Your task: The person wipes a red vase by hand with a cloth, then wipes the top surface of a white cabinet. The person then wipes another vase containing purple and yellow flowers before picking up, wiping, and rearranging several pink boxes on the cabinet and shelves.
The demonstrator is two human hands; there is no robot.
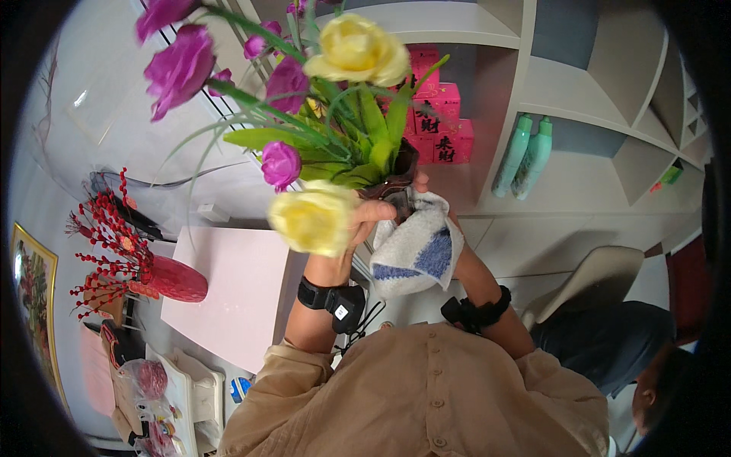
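Observation:
Close in front of me, a dark brown flower pot is raised and tilted, its artificial flowers leaning away to the upper left. Yellow blooms, purple blooms and green leaves fill it. My left hand is closed on the pot's side, partly hidden by a yellow bloom. Against the pot, my right hand grips a white and blue cloth, which hangs down and covers most of that hand; only a few fingertips show.
Pale shelving stands ahead, with pink boxes and two mint-green bottles. At left, a red vase of red berry sprigs rests on a pale pink tabletop. A beige chair and a seated person are at right.

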